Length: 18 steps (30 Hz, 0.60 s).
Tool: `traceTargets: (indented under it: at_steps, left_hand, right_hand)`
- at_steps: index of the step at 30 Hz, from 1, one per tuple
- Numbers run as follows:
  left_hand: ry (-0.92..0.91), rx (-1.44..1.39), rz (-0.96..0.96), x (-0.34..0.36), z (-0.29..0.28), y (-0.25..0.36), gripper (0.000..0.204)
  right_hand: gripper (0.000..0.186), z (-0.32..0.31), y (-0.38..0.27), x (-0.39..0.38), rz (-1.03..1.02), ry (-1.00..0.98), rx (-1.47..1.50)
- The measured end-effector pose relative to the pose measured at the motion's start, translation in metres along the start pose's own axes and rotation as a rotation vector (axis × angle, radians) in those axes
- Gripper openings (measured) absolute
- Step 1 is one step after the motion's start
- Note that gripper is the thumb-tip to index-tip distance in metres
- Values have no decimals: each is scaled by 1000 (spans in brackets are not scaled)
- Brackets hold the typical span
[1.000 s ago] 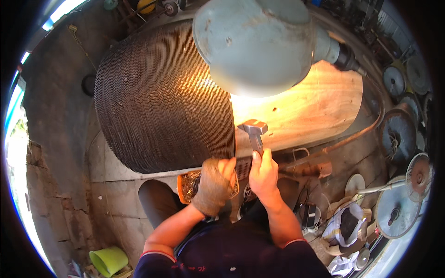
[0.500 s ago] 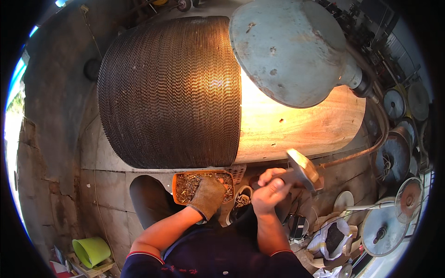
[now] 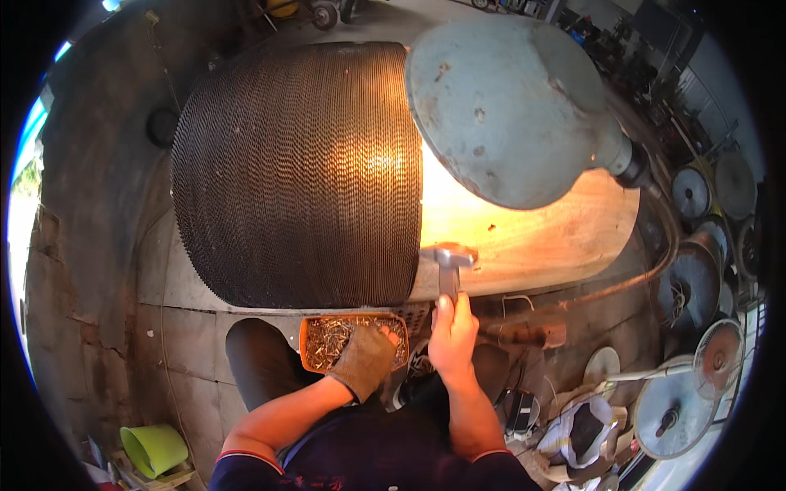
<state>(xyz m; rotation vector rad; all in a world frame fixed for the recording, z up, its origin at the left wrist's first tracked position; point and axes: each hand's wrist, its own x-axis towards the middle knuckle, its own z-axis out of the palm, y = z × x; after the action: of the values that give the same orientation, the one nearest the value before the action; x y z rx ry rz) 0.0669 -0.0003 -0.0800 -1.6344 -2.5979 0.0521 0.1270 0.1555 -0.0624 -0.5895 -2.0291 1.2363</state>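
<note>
- While the bare right hand (image 3: 453, 335) is closed round the handle of a hammer (image 3: 451, 258), just right of the frame's centre, the metal head shows against a lamplit wooden drum (image 3: 532, 245); whether they touch, I cannot tell.
- Hammer: probably head-heavy and rigid; the handle, clear of the head, looks the right place to hold it.
- The gloved left hand (image 3: 366, 358) reaches into an orange box (image 3: 304, 344) of small metal pieces (image 3: 330, 337), lower centre; its fingertips are partly hidden, so I cannot tell whether they pinch anything.
- Those pieces are likely light, stiff and prickly, best pinched singly; the box should be steadied by its rim.
- A dark ridged covering (image 3: 295, 180), left of centre, ends near the hammer head; its edge is probably hard and rough.
- Bare wood gives room right of the head; the lamp (image 3: 516, 114), upper right, limits lifting, and the left knee (image 3: 258, 348) crowds the box, lower left.
</note>
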Motion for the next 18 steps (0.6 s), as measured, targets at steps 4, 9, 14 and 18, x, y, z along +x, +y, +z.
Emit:
traceTargets:
  at_steps: [4, 9, 14, 18]
  left_hand:
    - [38, -239, -11, -1, -7, -4, 10]
    - [82, -594, -151, 0, -18, -8, 15]
    - [738, -511, -222, 22, -48, -49, 25]
    - [1068, -209, 72, 61, -87, -108, 57]
  right_hand:
    - [31, -10, -21, -3, -145, 194, 78]
    - [31, -11, 9, 7, 169, -73, 99]
    - [36, 2, -18, 17, 496, -225, 588]
    - [31, -9, -23, 14, 246, -131, 209]
